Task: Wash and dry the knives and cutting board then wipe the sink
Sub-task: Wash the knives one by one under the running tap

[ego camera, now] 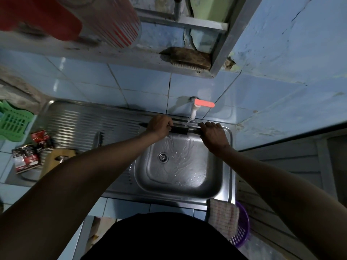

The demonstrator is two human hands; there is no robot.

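Steel knife [180, 129] under tap stream, left hand [159, 126] and right hand [212, 132] gripping either end

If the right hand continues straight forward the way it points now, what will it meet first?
Probably the tiled wall behind the sink: the right hand, gripping the knife, points up toward it, right of the tap. Depth is unclear.

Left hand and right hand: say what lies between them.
In the head view, the knife spans from the left hand to the right hand, with the tap's water hitting it.

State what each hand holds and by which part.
Both hold one knife under the tap's stream: left hand around one end, right hand around the other. Which end is the handle cannot be told.
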